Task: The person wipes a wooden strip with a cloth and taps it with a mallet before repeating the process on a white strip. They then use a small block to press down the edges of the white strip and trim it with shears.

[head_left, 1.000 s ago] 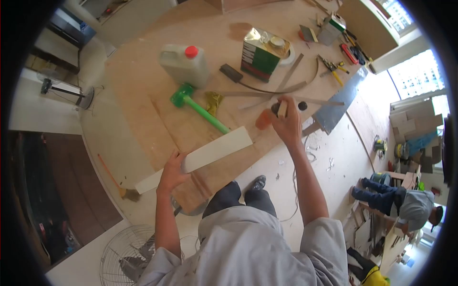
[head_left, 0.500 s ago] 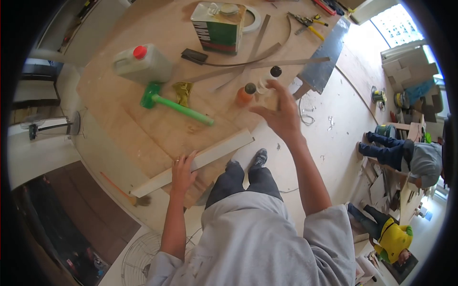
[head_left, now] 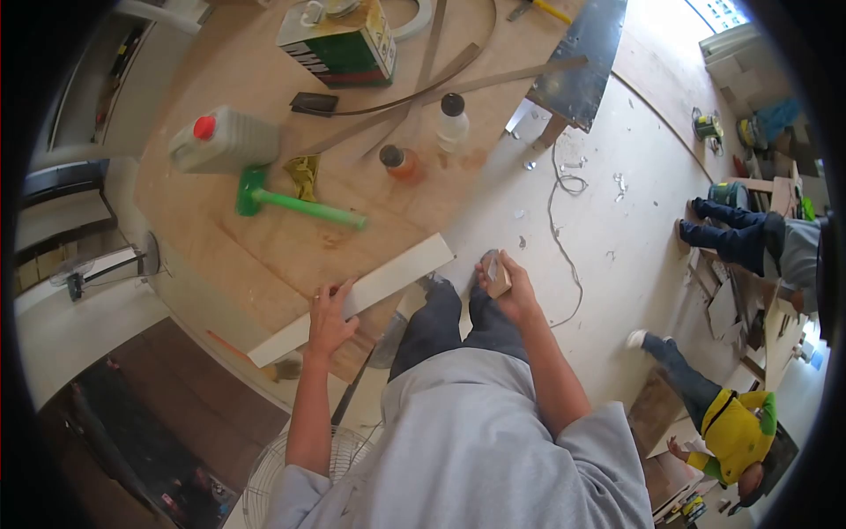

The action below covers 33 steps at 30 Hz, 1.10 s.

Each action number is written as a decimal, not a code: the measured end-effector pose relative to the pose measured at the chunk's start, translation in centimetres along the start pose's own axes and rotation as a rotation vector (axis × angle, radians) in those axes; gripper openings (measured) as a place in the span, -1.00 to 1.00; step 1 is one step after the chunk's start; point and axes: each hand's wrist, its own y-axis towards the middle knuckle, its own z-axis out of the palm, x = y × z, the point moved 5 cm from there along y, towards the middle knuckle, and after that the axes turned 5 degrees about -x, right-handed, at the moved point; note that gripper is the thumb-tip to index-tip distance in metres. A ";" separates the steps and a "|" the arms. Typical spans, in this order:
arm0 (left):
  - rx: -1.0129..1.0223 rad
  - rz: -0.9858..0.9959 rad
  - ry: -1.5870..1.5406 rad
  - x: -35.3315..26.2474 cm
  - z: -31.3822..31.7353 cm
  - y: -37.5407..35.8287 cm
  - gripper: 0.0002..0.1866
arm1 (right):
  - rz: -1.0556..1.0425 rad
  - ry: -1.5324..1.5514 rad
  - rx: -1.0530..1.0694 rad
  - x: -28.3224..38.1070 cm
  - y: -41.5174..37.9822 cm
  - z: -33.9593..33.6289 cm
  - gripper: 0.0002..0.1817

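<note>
A long white board (head_left: 388, 280) lies slantwise over the near edge of the workbench (head_left: 207, 264). My left hand (head_left: 330, 322) grips it toward its left half, fingers over the top. Away from the board's right end, my right hand (head_left: 515, 291) is closed around a small block (head_left: 497, 277), tan with a greyish face. Beyond the board a green mallet (head_left: 300, 208) lies beside a crumpled gold wrapper (head_left: 303, 176). Two dark-capped bottles stand farther right, an orange one (head_left: 403, 165) and a clear one (head_left: 453, 128).
A jug with a red cap (head_left: 225, 141) and a green-and-white metal can (head_left: 339, 48) stand on the bench, near long thin strips (head_left: 476, 84). A cable (head_left: 564, 238) trails across the floor. At right are a person in yellow (head_left: 736, 432) and another in grey (head_left: 797, 251).
My right hand has come back from beside the bottles toward my body and now holds the small block. My left hand stays on the board. The person in yellow has changed posture.
</note>
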 end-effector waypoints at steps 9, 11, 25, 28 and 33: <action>-0.106 0.223 -0.040 -6.8 1.3 4.9 -0.06 | 0.167 0.237 -0.065 -6.1 7.7 -0.5 -0.52; -0.078 0.310 -0.080 -9.3 1.8 6.7 -0.06 | 0.164 0.237 -0.055 -6.4 8.1 0.7 -0.53; -0.171 0.488 -0.094 -11.7 6.1 10.2 -0.12 | 0.250 0.265 -0.046 -6.1 4.9 6.0 -0.58; -0.187 0.518 -0.098 -11.7 5.9 10.3 -0.12 | 0.250 0.250 -0.034 -5.7 4.5 6.0 -0.59; -0.141 0.533 -0.080 -11.7 5.9 10.3 -0.07 | 0.239 0.160 -0.122 -5.6 4.4 6.3 -0.62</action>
